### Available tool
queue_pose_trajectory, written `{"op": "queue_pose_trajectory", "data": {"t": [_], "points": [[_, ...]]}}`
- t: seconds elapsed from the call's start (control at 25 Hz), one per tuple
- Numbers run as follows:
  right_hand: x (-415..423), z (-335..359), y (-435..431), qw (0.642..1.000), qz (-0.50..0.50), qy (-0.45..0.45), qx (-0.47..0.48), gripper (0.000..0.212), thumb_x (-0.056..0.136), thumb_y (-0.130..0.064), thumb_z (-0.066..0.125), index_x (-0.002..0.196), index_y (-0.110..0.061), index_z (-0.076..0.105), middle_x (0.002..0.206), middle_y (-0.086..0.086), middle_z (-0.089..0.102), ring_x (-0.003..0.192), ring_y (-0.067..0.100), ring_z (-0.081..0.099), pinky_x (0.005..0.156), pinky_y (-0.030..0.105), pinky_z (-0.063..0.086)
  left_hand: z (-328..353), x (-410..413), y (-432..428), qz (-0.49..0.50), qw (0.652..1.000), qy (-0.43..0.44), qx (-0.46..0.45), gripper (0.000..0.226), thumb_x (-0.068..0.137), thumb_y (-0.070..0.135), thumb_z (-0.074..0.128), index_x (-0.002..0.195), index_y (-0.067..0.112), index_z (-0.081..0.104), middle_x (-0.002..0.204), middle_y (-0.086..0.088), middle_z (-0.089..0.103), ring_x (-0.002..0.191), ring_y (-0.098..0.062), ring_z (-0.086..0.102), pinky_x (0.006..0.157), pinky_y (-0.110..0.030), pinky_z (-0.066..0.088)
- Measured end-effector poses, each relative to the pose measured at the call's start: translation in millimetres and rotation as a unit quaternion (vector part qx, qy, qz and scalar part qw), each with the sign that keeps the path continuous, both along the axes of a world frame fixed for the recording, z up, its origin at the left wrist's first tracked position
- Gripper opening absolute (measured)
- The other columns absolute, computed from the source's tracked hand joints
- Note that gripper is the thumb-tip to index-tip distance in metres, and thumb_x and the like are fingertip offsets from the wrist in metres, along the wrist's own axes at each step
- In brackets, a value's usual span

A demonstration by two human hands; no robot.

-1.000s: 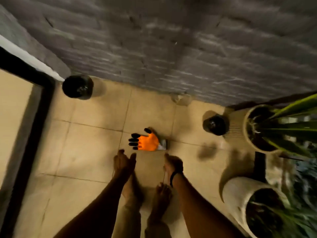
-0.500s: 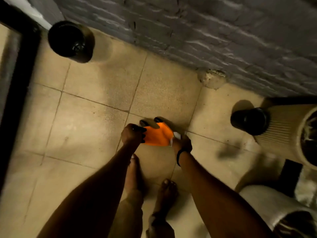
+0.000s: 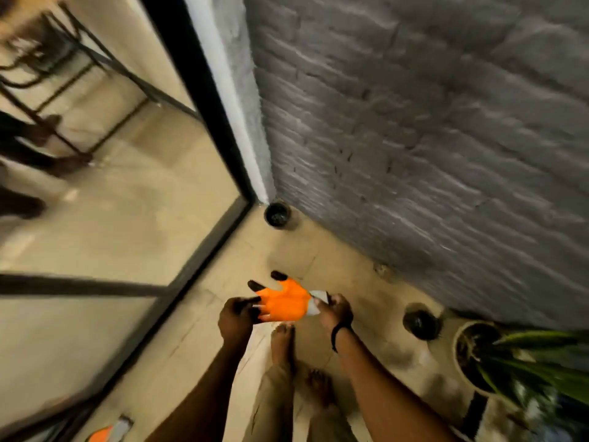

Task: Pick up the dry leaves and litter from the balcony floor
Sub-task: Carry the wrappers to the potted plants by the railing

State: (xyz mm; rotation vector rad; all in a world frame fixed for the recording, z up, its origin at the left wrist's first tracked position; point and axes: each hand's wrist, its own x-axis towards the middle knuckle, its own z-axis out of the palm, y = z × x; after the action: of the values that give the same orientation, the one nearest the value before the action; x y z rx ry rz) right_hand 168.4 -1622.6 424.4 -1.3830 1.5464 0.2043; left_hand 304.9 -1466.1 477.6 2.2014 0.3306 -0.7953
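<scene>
Above the tiled balcony floor [image 3: 318,250], the left hand [image 3: 236,320] grips the black-tipped finger end of an orange glove [image 3: 283,303], and the right hand [image 3: 334,311] pinches its grey cuff, so the glove is held clear of the tiles. Containers: a small black pot [image 3: 277,214] in the corner and another [image 3: 421,320] beside the brick wall [image 3: 414,138], contents too dark to tell; a pale planter [image 3: 456,355] holding a long-leaved green plant [image 3: 541,355]. A pale scrap [image 3: 382,269], too blurred to identify, lies at the wall's foot. The floor narrows toward the corner between the black-framed glass door [image 3: 191,90] and the wall. A second glove [image 3: 105,435] lies by the frame.
</scene>
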Motion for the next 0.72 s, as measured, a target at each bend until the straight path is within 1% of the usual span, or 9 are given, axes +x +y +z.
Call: {"op": "queue_pose_trajectory", "data": {"t": [0.08, 0.16, 0.2, 0.32, 0.4, 0.52, 0.56, 0.64, 0.72], "points": [[17, 68, 27, 0.996, 0.075, -0.027, -0.027, 0.035, 0.084, -0.028, 0.074, 0.100, 0.002, 0.067, 0.106, 0.020, 0.069, 0.101, 0.033, 0.064, 0.071, 0.030, 0.040, 59, -2, 45, 0.065, 0.997, -0.032, -0.025, 0.005, 0.086, 0.006, 0.065, 0.087, 0.010, 0.064, 0.086, -0.006, 0.070, 0.077, -0.025, 0.067, 0.057, -0.015, 0.050], [26, 115, 58, 0.991, 0.121, -0.053, -0.031, 0.036, 0.084, -0.026, 0.074, 0.100, 0.004, 0.067, 0.106, 0.022, 0.068, 0.100, 0.034, 0.064, 0.074, 0.032, 0.044, 97, -12, 90, 0.109, 0.990, -0.084, -0.042, 0.007, 0.084, 0.012, 0.066, 0.081, 0.018, 0.064, 0.081, -0.003, 0.074, 0.075, -0.022, 0.071, 0.068, -0.031, 0.058], [31, 132, 75, 0.988, 0.137, -0.069, -0.025, 0.037, 0.083, -0.027, 0.075, 0.101, 0.005, 0.067, 0.106, 0.023, 0.069, 0.099, 0.034, 0.065, 0.076, 0.033, 0.047, 119, -17, 113, 0.140, 0.983, -0.102, -0.058, 0.008, 0.084, 0.011, 0.065, 0.081, 0.019, 0.064, 0.078, -0.003, 0.074, 0.072, -0.021, 0.072, 0.068, -0.035, 0.060], [36, 172, 136, 0.973, 0.200, -0.111, -0.021, 0.039, 0.083, -0.028, 0.075, 0.105, 0.003, 0.067, 0.108, 0.020, 0.069, 0.099, 0.032, 0.065, 0.077, 0.033, 0.048, 169, -54, 184, 0.253, 0.952, -0.141, -0.103, 0.015, 0.089, -0.001, 0.062, 0.084, 0.014, 0.063, 0.080, -0.011, 0.073, 0.066, -0.020, 0.071, 0.055, -0.025, 0.056], [36, 188, 178, 0.957, 0.260, -0.125, -0.028, 0.039, 0.084, -0.028, 0.074, 0.108, 0.002, 0.067, 0.110, 0.018, 0.069, 0.100, 0.031, 0.065, 0.075, 0.029, 0.045, 185, -81, 226, 0.345, 0.919, -0.146, -0.120, 0.021, 0.089, -0.004, 0.061, 0.082, 0.016, 0.059, 0.080, -0.013, 0.072, 0.063, -0.020, 0.071, 0.053, -0.025, 0.054], [29, 202, 254, 0.926, 0.356, -0.125, -0.033, 0.038, 0.085, -0.028, 0.073, 0.110, 0.000, 0.067, 0.112, 0.017, 0.068, 0.104, 0.032, 0.064, 0.077, 0.028, 0.044, 200, -130, 294, 0.459, 0.869, -0.145, -0.116, 0.016, 0.092, -0.006, 0.061, 0.092, 0.009, 0.057, 0.080, -0.009, 0.065, 0.045, 0.002, 0.059, 0.039, -0.010, 0.042], [26, 205, 282, 0.912, 0.387, -0.126, -0.037, 0.038, 0.085, -0.030, 0.073, 0.110, -0.002, 0.067, 0.112, 0.015, 0.069, 0.104, 0.032, 0.064, 0.078, 0.028, 0.045, 203, -148, 319, 0.489, 0.852, -0.146, -0.117, 0.014, 0.093, -0.005, 0.061, 0.097, 0.007, 0.057, 0.083, -0.009, 0.063, 0.046, 0.001, 0.059, 0.038, -0.008, 0.039], [23, 210, 341, 0.883, 0.447, -0.137, -0.038, 0.038, 0.083, -0.032, 0.073, 0.111, -0.006, 0.069, 0.112, 0.013, 0.070, 0.102, 0.031, 0.065, 0.078, 0.027, 0.047, 204, -179, 375, 0.533, 0.827, -0.151, -0.098, 0.011, 0.093, 0.000, 0.063, 0.102, 0.006, 0.061, 0.092, -0.010, 0.067, 0.059, -0.013, 0.063, 0.044, -0.011, 0.044], [17, 209, 414, 0.846, 0.513, -0.139, -0.044, 0.040, 0.083, -0.034, 0.073, 0.111, -0.006, 0.068, 0.113, 0.012, 0.069, 0.104, 0.031, 0.064, 0.080, 0.027, 0.047, 198, -215, 440, 0.589, 0.788, -0.152, -0.097, 0.009, 0.092, 0.001, 0.064, 0.099, 0.006, 0.065, 0.096, -0.016, 0.073, 0.059, -0.017, 0.066, 0.050, -0.024, 0.055]]}}
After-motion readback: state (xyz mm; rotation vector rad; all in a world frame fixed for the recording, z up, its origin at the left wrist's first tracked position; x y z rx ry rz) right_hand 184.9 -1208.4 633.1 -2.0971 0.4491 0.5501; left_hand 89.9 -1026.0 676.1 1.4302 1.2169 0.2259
